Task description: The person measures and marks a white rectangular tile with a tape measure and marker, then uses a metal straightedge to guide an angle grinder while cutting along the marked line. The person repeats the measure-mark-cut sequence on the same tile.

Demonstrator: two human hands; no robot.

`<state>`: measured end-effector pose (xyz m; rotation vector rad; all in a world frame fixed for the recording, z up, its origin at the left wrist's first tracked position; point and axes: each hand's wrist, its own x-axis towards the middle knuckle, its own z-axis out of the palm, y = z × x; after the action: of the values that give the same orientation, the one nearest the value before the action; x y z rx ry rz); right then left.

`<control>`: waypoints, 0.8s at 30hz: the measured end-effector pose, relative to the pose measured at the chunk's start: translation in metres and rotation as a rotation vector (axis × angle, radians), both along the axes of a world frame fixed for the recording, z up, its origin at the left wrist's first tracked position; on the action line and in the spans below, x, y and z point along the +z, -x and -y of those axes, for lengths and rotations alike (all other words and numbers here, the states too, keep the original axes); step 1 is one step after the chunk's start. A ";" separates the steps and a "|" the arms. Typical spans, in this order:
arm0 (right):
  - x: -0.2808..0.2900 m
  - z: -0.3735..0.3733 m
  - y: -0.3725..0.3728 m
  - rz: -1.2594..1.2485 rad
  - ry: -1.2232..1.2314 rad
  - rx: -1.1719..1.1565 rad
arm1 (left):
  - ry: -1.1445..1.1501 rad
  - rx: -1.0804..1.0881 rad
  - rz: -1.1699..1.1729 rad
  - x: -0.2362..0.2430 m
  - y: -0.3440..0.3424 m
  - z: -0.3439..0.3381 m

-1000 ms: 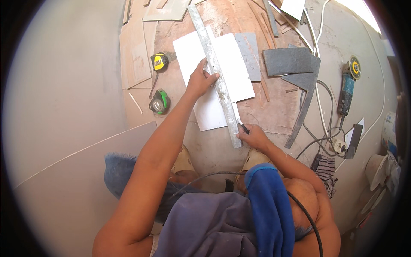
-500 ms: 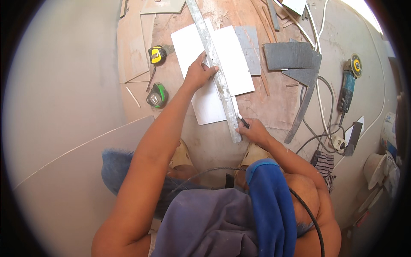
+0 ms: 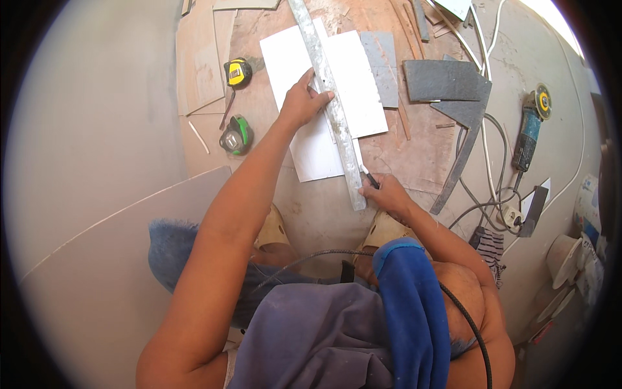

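We judge the metal bar (image 3: 341,129) stiff, best pressed beneath the spread fingers of the left hand (image 3: 301,106); the right hand (image 3: 391,195) grips a black pen-like tool (image 3: 372,181) between its fingertips.

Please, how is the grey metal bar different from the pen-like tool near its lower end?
Size: the metal bar is long, but the pen-like tool is short.
Colour: the metal bar is mottled grey; the visible shaft of the pen-like tool looks black.
Support: the metal bar lies across white panels, touched by the left hand; the right hand holds the pen-like tool.
Both are narrow.
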<state>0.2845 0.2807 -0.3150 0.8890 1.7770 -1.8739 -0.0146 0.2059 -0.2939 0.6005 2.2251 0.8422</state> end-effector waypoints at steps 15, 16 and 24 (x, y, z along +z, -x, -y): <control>0.017 -0.002 0.009 0.053 0.116 -0.077 | 0.033 0.009 -0.019 0.000 0.000 0.000; 0.014 -0.001 0.008 0.055 0.126 -0.085 | 0.035 0.003 -0.019 0.001 0.001 0.000; 0.022 -0.004 0.012 0.094 0.113 -0.040 | 0.030 -0.007 -0.038 0.003 0.000 0.000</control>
<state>0.2728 0.2850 -0.2928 0.9610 1.5929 -1.9034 -0.0149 0.2060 -0.2913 0.6146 2.2640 0.7981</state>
